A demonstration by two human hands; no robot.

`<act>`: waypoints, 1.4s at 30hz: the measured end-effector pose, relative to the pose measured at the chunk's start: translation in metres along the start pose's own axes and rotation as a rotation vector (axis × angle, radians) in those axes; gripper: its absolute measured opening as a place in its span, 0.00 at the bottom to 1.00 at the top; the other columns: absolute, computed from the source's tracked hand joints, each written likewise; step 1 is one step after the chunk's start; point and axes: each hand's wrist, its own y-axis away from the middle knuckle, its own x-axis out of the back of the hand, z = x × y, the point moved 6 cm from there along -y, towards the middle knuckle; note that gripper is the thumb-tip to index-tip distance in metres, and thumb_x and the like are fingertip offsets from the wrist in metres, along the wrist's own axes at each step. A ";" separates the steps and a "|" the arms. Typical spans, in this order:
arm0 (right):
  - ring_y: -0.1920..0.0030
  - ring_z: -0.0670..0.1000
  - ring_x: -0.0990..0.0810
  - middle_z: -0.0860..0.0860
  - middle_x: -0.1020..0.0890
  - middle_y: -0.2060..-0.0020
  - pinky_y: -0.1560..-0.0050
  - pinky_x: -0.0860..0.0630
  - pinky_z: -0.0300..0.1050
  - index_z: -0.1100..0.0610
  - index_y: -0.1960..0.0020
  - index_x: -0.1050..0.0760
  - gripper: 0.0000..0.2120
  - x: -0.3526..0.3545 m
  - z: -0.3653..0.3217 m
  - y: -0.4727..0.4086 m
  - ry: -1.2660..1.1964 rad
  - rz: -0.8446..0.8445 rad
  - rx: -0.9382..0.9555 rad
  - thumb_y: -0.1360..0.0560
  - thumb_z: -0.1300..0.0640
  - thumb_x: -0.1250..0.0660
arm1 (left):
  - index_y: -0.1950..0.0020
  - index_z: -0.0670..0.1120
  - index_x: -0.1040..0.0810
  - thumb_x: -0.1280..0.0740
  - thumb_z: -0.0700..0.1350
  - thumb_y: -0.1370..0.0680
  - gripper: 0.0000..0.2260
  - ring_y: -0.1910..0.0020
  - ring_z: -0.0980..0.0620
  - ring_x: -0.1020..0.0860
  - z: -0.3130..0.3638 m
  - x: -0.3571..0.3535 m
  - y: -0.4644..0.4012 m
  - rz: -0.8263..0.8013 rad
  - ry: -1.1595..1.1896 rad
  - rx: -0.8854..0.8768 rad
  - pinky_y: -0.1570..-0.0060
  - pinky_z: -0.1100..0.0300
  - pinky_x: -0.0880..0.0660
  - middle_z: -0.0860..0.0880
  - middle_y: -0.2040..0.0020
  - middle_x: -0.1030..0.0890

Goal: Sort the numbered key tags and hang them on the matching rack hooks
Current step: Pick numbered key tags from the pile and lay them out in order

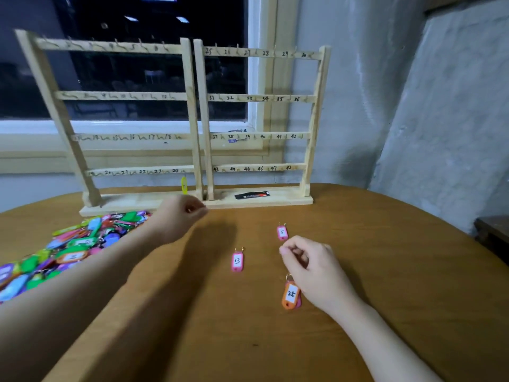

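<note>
On a round wooden table (385, 271) by a dark window (154, 64): two wooden racks, side by side, touching at their inner posts.

Left rack (121, 136): four rails of hooks; lower rails legibly numbered up to 24, the upper rails too blurred to read. One yellow tag (184, 185) hangs at the right end of the bottom rail, by hook 24.

Right rack (261, 136): four rails numbered 25 to 48; no tag seen on its hooks. A black packet (252, 195) lies on its base.

Loose tags, centre of table, well apart from each other: pink tag marked 13 (237, 261); pink tag marked 5 (282, 232); orange tag marked 25 (290, 295), lying on top of another pink tag whose number is hidden.

Pile of mixed coloured tags (68, 249), left edge of table, in front of the left rack's base.

Left hand (181, 213): raised near the left rack's base, below the yellow tag; fingers curled in, thumb meeting fingertips; motion-blurred, so whether anything is pinched cannot be told.

Right hand (311, 263): low over the table between tags 5 and 25; fingers loosely curled, apparently empty, its underside just above the ring of tag 25.
</note>
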 end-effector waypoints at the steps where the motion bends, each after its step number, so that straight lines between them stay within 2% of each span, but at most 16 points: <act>1: 0.66 0.47 0.25 0.43 0.23 0.68 0.66 0.27 0.48 0.49 0.58 0.23 0.11 -0.005 -0.010 -0.002 -0.002 -0.014 0.014 0.19 0.47 0.37 | 0.54 0.47 0.15 0.30 0.46 0.20 0.06 0.58 0.52 0.20 -0.018 0.017 0.013 0.037 -0.004 0.014 0.60 0.59 0.29 0.51 0.59 0.16; 4: 0.68 0.46 0.26 0.44 0.22 0.69 0.66 0.30 0.41 0.49 0.59 0.22 0.12 -0.027 -0.046 -0.014 -0.047 -0.070 0.058 0.18 0.47 0.36 | 0.57 0.49 0.17 0.30 0.46 0.20 0.07 0.64 0.56 0.22 -0.063 0.057 0.050 0.139 -0.013 0.080 0.63 0.56 0.30 0.52 0.64 0.18; 6: 0.68 0.45 0.27 0.43 0.23 0.70 0.65 0.30 0.42 0.49 0.59 0.22 0.13 -0.049 -0.069 -0.022 -0.074 -0.114 0.069 0.18 0.46 0.37 | 0.58 0.49 0.18 0.30 0.46 0.20 0.07 0.66 0.55 0.23 -0.089 0.076 0.072 0.203 -0.035 0.133 0.64 0.58 0.30 0.51 0.65 0.18; 8: 0.69 0.45 0.28 0.42 0.25 0.72 0.64 0.30 0.45 0.50 0.61 0.24 0.14 -0.074 -0.085 -0.031 -0.086 -0.128 0.067 0.19 0.46 0.36 | 0.58 0.50 0.18 0.31 0.45 0.20 0.07 0.64 0.52 0.22 -0.111 0.088 0.086 0.244 -0.081 0.156 0.63 0.58 0.30 0.51 0.64 0.18; 10: 0.71 0.44 0.30 0.41 0.26 0.74 0.66 0.33 0.43 0.52 0.62 0.24 0.14 -0.101 -0.100 -0.038 -0.089 -0.130 0.074 0.19 0.48 0.34 | 0.57 0.48 0.17 0.30 0.45 0.20 0.07 0.61 0.46 0.21 -0.132 0.096 0.096 0.287 -0.128 0.174 0.62 0.53 0.29 0.49 0.61 0.17; 13: 0.69 0.44 0.28 0.38 0.23 0.71 0.65 0.30 0.45 0.50 0.59 0.23 0.13 -0.143 -0.115 -0.044 -0.013 -0.183 0.086 0.20 0.45 0.34 | 0.52 0.49 0.15 0.31 0.49 0.20 0.06 0.52 0.41 0.20 -0.155 0.099 0.107 0.350 -0.219 0.171 0.55 0.50 0.28 0.48 0.54 0.16; 16: 0.63 0.43 0.26 0.42 0.24 0.67 0.62 0.28 0.45 0.49 0.53 0.21 0.10 -0.177 -0.124 -0.053 0.089 -0.237 0.095 0.19 0.44 0.36 | 0.49 0.52 0.15 0.32 0.54 0.21 0.09 0.45 0.43 0.22 -0.165 0.094 0.109 0.342 -0.284 0.148 0.51 0.51 0.34 0.50 0.48 0.18; 19: 0.58 0.42 0.28 0.41 0.27 0.60 0.56 0.27 0.44 0.49 0.45 0.21 0.09 -0.201 -0.127 -0.067 0.147 -0.228 0.081 0.18 0.46 0.37 | 0.48 0.53 0.14 0.36 0.57 0.24 0.14 0.46 0.42 0.23 -0.158 0.090 0.105 0.326 -0.339 0.088 0.52 0.53 0.40 0.50 0.49 0.18; 22: 0.57 0.41 0.28 0.42 0.29 0.59 0.55 0.27 0.43 0.51 0.40 0.22 0.13 -0.218 -0.121 -0.076 0.170 -0.224 0.022 0.19 0.45 0.36 | 0.50 0.55 0.14 0.34 0.60 0.23 0.13 0.46 0.45 0.25 -0.142 0.083 0.103 0.288 -0.357 0.026 0.50 0.53 0.39 0.52 0.53 0.22; 25: 0.53 0.46 0.25 0.42 0.27 0.54 0.51 0.25 0.45 0.50 0.38 0.21 0.17 -0.229 -0.117 -0.077 0.243 -0.243 0.002 0.20 0.41 0.35 | 0.48 0.56 0.15 0.34 0.66 0.24 0.17 0.46 0.49 0.28 -0.138 0.068 0.098 0.248 -0.351 0.028 0.44 0.53 0.36 0.54 0.55 0.28; 28: 0.44 0.52 0.23 0.46 0.26 0.48 0.43 0.27 0.48 0.48 0.33 0.25 0.21 -0.234 -0.123 -0.075 0.402 -0.273 0.074 0.20 0.38 0.38 | 0.44 0.57 0.16 0.36 0.68 0.24 0.20 0.44 0.51 0.29 -0.136 0.059 0.092 0.216 -0.355 0.076 0.44 0.54 0.40 0.54 0.51 0.25; 31: 0.42 0.53 0.25 0.46 0.28 0.47 0.39 0.30 0.48 0.45 0.29 0.26 0.22 -0.237 -0.125 -0.076 0.424 -0.291 0.104 0.18 0.38 0.40 | 0.43 0.56 0.17 0.35 0.66 0.23 0.18 0.39 0.49 0.28 -0.138 0.059 0.089 0.234 -0.350 0.115 0.46 0.53 0.44 0.52 0.44 0.21; 34: 0.43 0.51 0.24 0.44 0.27 0.49 0.39 0.29 0.48 0.42 0.34 0.22 0.16 -0.238 -0.120 -0.077 0.322 -0.281 0.099 0.19 0.40 0.36 | 0.46 0.56 0.16 0.34 0.63 0.22 0.14 0.44 0.49 0.29 -0.142 0.060 0.088 0.259 -0.330 0.101 0.49 0.53 0.42 0.53 0.51 0.22; 37: 0.47 0.50 0.23 0.43 0.25 0.52 0.43 0.26 0.49 0.43 0.43 0.18 0.09 -0.238 -0.116 -0.077 0.222 -0.241 0.086 0.21 0.45 0.32 | 0.47 0.57 0.16 0.33 0.60 0.22 0.11 0.47 0.50 0.28 -0.142 0.058 0.089 0.266 -0.324 0.077 0.49 0.53 0.42 0.56 0.55 0.25; 40: 0.52 0.46 0.24 0.42 0.25 0.55 0.50 0.26 0.47 0.47 0.51 0.18 0.04 -0.237 -0.113 -0.078 0.165 -0.214 0.060 0.21 0.48 0.30 | 0.49 0.57 0.18 0.31 0.58 0.23 0.08 0.49 0.51 0.28 -0.140 0.060 0.092 0.291 -0.287 0.061 0.51 0.54 0.44 0.58 0.55 0.24; 42: 0.57 0.41 0.28 0.41 0.26 0.58 0.54 0.31 0.43 0.48 0.54 0.21 0.05 -0.234 -0.112 -0.079 0.144 -0.209 0.050 0.20 0.49 0.31 | 0.52 0.56 0.19 0.30 0.57 0.23 0.06 0.50 0.52 0.28 -0.140 0.063 0.094 0.315 -0.259 0.061 0.51 0.55 0.44 0.57 0.56 0.23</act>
